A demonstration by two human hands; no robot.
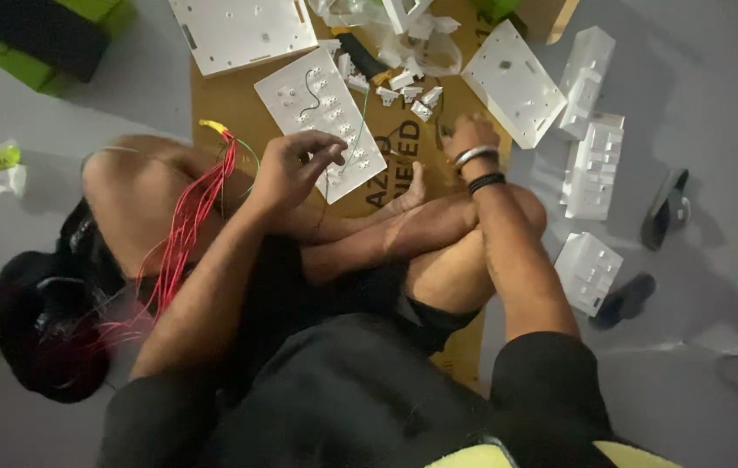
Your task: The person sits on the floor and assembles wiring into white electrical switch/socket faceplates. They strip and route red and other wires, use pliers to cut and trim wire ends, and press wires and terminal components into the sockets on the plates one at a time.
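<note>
I sit cross-legged on a brown cardboard sheet (230,104). A white switch panel (312,104) with rows of switch backs and a thin wire lies in front of me. My left hand (295,165) rests on its near edge, fingers curled on the lower corner. My right hand (468,137), with a metal bangle and a black band on the wrist, reaches down to the cardboard near small white switch modules (412,94); what its fingers hold is hidden. A bundle of red wires (182,234) with a yellow tip drapes over my left knee.
More white panels (243,30) (512,82) and moulded white plastic parts (592,165) (588,270) lie around on the grey floor. A dark slipper (665,208) and another dark object (624,299) lie at right. Green packaging (31,39) is at top left, plastic bags at left.
</note>
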